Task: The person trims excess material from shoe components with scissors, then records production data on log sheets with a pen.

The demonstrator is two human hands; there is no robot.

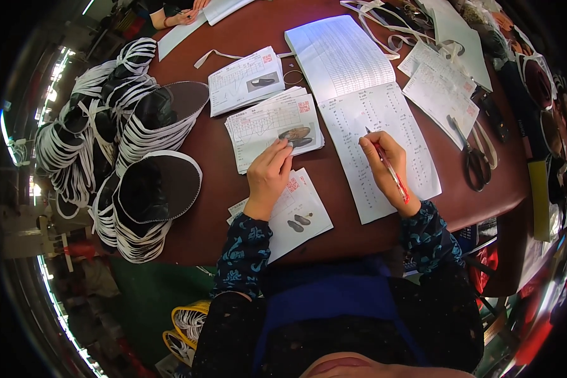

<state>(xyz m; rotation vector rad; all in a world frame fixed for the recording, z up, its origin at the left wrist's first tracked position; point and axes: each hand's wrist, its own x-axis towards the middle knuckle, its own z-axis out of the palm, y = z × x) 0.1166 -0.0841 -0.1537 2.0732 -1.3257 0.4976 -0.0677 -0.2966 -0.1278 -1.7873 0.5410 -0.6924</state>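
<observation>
The right hand (pixel 389 170) pinches a slim red plastic pen (pixel 388 167), tip on the white ruled ledger sheet (pixel 378 126). The left hand (pixel 268 176) lies loosely spread, fingertips on a stack of white printed paper slips (pixel 264 123).

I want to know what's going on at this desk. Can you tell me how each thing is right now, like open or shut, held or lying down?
Ledger book: open, flat on the table.
Red pen: held in the right hand, tip on the page.
Stack of order slips: lying flat, left hand fingers on its edge.
Scissors: lying on the table, blades closed.
Shoe soles: stacked in piles.
</observation>
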